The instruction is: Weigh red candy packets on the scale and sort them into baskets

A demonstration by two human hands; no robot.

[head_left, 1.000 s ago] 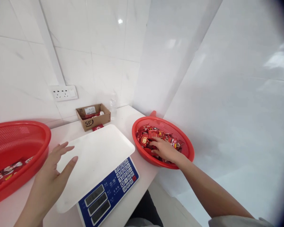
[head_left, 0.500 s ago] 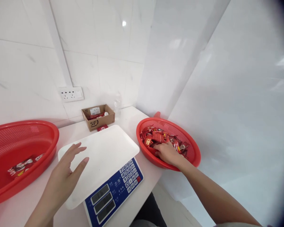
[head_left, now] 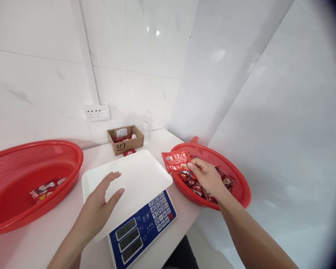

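Observation:
My right hand (head_left: 207, 175) is closed in a pinch on a red snack packet (head_left: 175, 160), held above the left rim of a red mesh basket (head_left: 240, 183) that contains several more red packets. My left hand (head_left: 102, 203) is open with fingers spread, resting on the near left part of the white tray (head_left: 140, 175) of an electronic scale with a blue keypad panel (head_left: 142, 228). The scale tray carries nothing besides my left hand.
A second, larger red basket (head_left: 70, 164) at the left holds a couple of packets (head_left: 44, 188). A small cardboard box (head_left: 126, 140) and a clear bottle (head_left: 148, 129) stand at the back against the tiled wall, under a power socket (head_left: 96, 113). A white wall runs along the right.
My right hand has closed on a red packet and lifted it out of the right basket toward the scale. The camera view has shifted to the right. My left hand stays on the tray.

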